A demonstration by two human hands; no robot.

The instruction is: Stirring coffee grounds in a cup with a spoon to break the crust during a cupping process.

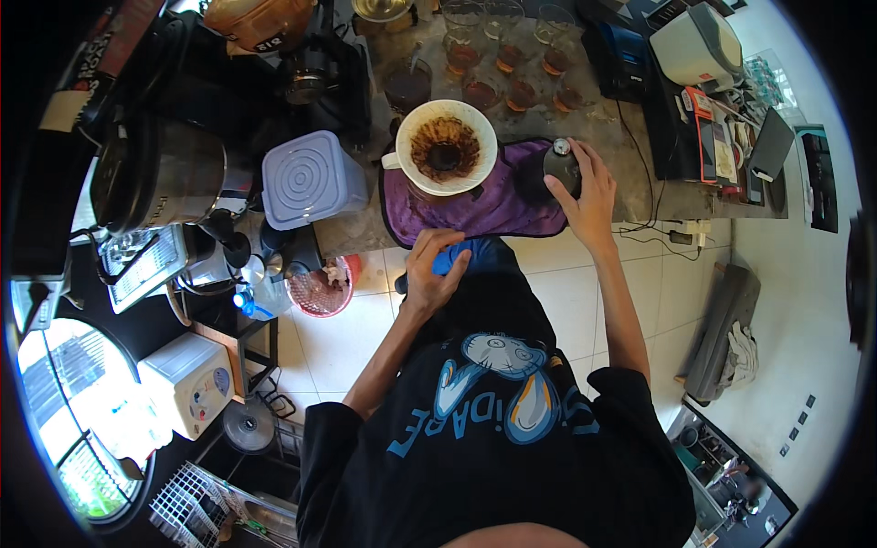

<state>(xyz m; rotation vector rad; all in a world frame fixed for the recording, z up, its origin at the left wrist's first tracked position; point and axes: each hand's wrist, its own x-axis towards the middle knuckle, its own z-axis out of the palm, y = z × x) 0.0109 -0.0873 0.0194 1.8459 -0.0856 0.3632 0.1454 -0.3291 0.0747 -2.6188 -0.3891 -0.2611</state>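
Note:
A white coffee dripper point(447, 147) with a paper filter and wet coffee grounds stands over a purple cloth point(507, 198) at the counter's front edge; what is beneath it is mostly hidden. My right hand point(586, 195) rests around the side of a dark round vessel with a small metal lid knob point(561, 161), at the cloth's right end. Nearer to me, my left hand point(436, 270) hangs at the cloth's front edge with fingers and thumb apart and nothing in it. Behind the dripper stands a glass of dark liquid point(407, 85).
Several small glasses of amber liquid point(521, 96) stand at the back of the grey counter point(627, 154). Left of the cloth is a lidded pale-blue plastic container point(312, 178). A black cable point(637, 147) crosses the counter on the right. A red basket point(325, 291) stands below at left.

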